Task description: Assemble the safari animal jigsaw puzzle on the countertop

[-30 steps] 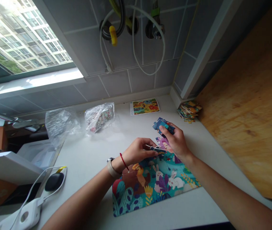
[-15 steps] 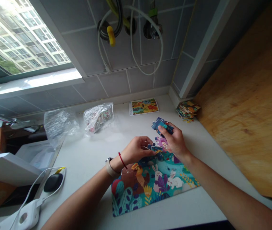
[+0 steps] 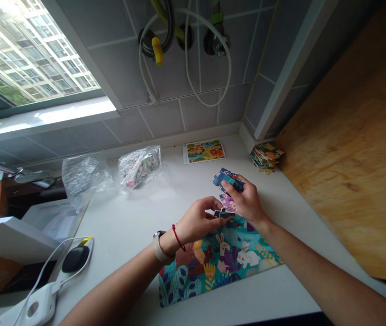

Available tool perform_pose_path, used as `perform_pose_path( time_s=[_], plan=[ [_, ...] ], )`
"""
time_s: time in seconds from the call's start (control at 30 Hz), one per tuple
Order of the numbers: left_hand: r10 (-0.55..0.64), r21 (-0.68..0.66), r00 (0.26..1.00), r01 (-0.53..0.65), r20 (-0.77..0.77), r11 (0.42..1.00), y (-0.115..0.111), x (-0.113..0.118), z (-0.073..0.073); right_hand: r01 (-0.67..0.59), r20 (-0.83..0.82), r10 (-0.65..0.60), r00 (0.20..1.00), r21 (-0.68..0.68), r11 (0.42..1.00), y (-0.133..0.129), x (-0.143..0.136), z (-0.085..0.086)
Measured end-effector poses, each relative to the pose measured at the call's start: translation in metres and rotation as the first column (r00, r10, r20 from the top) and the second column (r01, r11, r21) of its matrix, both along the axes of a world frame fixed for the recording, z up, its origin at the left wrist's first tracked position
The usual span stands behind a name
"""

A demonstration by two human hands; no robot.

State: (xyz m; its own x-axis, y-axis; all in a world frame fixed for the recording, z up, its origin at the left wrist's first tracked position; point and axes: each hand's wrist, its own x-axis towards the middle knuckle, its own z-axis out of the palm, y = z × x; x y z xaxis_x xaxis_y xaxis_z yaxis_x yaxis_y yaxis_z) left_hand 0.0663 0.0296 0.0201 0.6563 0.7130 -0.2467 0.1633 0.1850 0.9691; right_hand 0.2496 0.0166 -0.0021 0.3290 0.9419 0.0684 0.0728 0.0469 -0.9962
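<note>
On the white counter lies a partly assembled jigsaw puzzle (image 3: pixel 226 267) with rabbits, flowers and teal leaves. Over its upper part, my left hand (image 3: pixel 203 219) pinches a dark puzzle piece (image 3: pixel 227 215) between thumb and fingers. Whether that piece touches the puzzle, I cannot tell. Just above and to the right, my right hand (image 3: pixel 247 199) is closed round a small stack of dark blue puzzle pieces (image 3: pixel 227 179), thumb on top. A pink-purple section (image 3: pixel 227 202) of the puzzle shows between the hands. My wrists and forearms cover parts of the puzzle's edges.
A picture card (image 3: pixel 204 151) lies by the back wall. Loose puzzle pieces (image 3: pixel 266 157) are heaped in the right corner beside a wooden board (image 3: pixel 345 149). Clear plastic bags (image 3: pixel 140 167) sit at the back left. A power strip (image 3: pixel 38 305) and a black charger (image 3: pixel 75 259) are front left.
My left hand has shifted slightly right and down with its piece. The right hand, with its stack, has moved a little to the left.
</note>
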Motion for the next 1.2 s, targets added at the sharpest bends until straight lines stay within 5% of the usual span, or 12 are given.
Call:
perform_pose_path(
  time_s=[0.37,0.67,0.87,1.0,1.2],
  plan=[
    [-0.044,0.103,0.998,0.049,-0.047,0.993,0.007,-0.007,0.007,-0.017,0.029,0.018,0.999,-0.008,1.000,-0.001,-0.001,-0.003],
    [-0.114,0.020,0.993,0.113,0.030,0.993,0.012,-0.009,0.011,-0.014,0.026,0.015,1.000,-0.005,1.000,-0.002,-0.001,-0.001],
    [-0.087,-0.043,0.991,0.092,0.102,0.995,0.024,-0.020,0.028,-0.004,0.043,0.005,0.999,-0.005,1.000,-0.001,0.002,0.001],
    [0.051,-0.043,0.987,-0.045,0.151,0.998,0.036,-0.031,0.035,-0.161,0.151,0.155,0.976,0.030,0.987,-0.003,0.005,0.004],
    [0.102,0.208,0.994,-0.109,0.044,0.972,0.042,-0.036,0.032,-0.363,0.364,0.339,0.867,-0.004,0.932,-0.002,0.012,-0.001]
  ],
)
